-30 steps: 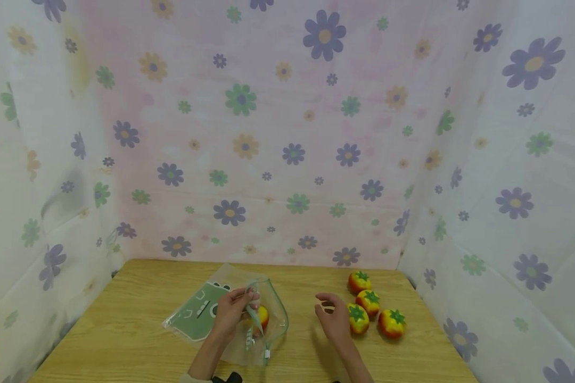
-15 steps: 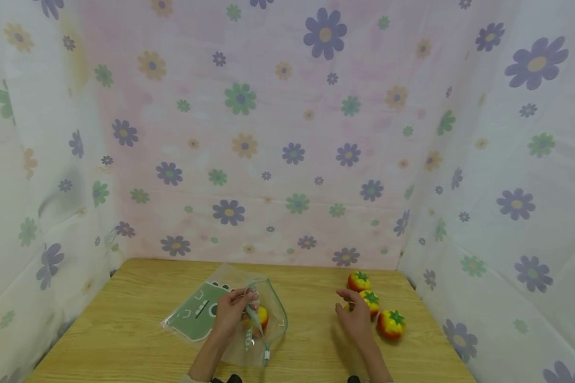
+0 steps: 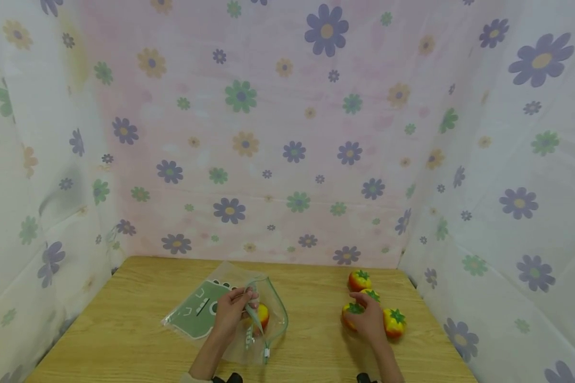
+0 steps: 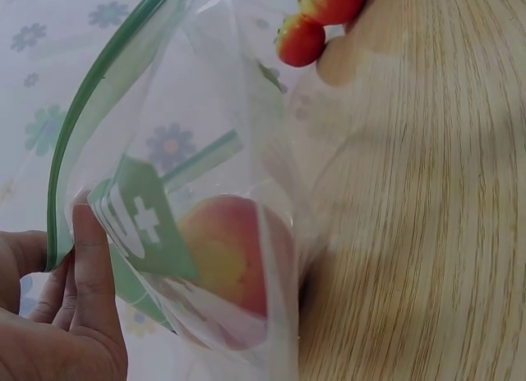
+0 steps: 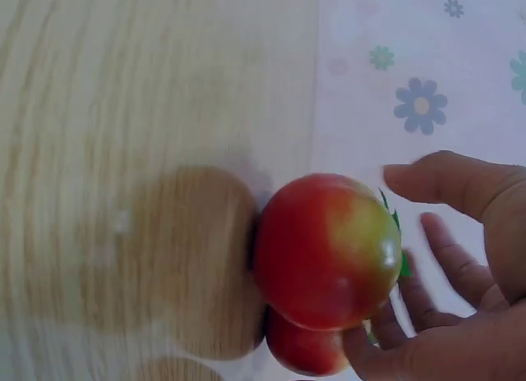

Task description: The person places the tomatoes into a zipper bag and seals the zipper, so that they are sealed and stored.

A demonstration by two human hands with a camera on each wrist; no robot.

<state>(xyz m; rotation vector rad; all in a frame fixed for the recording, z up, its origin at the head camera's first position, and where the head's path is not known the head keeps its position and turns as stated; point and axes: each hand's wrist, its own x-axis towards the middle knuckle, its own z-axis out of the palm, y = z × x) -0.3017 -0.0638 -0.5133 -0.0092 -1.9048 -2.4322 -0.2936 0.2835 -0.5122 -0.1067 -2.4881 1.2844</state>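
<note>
My left hand [image 3: 230, 309] pinches the green-edged rim of a clear slider zip bag [image 3: 279, 325], and its mouth gapes toward the right. One red-and-yellow tomato [image 4: 234, 254] lies inside, seen through the plastic. On the right of the table, my right hand [image 3: 372, 318] hovers at a glossy tomato [image 3: 348, 316] with a green star-shaped top. In the right wrist view the thumb stands apart from this tomato [image 5: 325, 250], and the fingers spread beside its leafy end; whether one fingertip touches it I cannot tell.
Around the right hand are more tomatoes: one at the back [image 3: 359, 281], a partly hidden one [image 3: 375, 293], and another on the right [image 3: 395, 323]. A flat bag with a green cartoon face [image 3: 194, 314] lies on the wooden table [image 3: 124, 330]. Flowered curtains [image 3: 263, 133] enclose the table.
My right hand has moved right, from beside the tomatoes to over the nearest one, shifting in front of its neighbours. The left hand keeps its pinch on the zip bag.
</note>
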